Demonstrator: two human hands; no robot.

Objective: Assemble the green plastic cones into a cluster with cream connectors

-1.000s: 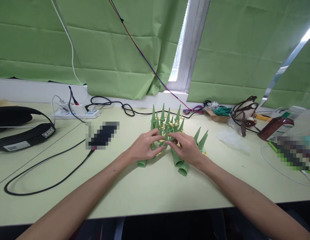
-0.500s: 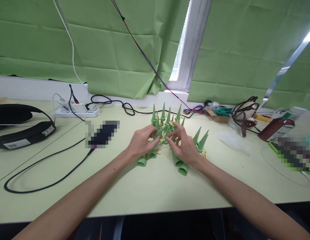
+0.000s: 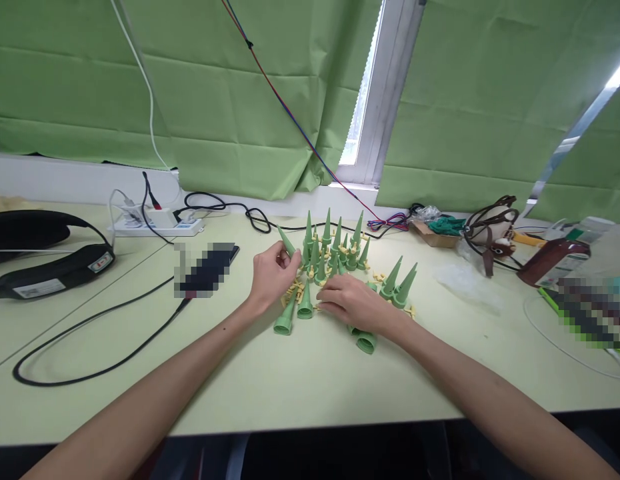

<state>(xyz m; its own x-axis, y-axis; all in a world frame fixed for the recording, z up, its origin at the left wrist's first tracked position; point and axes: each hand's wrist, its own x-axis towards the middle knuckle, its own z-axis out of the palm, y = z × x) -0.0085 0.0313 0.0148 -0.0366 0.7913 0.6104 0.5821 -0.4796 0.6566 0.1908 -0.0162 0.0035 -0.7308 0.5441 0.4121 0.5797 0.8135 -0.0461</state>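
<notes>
The left hand's (image 3: 273, 275) fingers are clamping on a tilted green cone (image 3: 286, 240) at the left edge of the cluster, while the right hand's (image 3: 353, 300) fingers are bending low near the small yellow pieces (image 3: 293, 291), hiding whether they are gripping anything. Compared with half a second ago, the held cone is standing out farther left and the right hand is reaching lower, so the two seem to be working separately. Around them, upright cones (image 3: 327, 230) are standing behind and open-ended cones (image 3: 283, 323) are lying nearer on the bench (image 3: 290, 393).
</notes>
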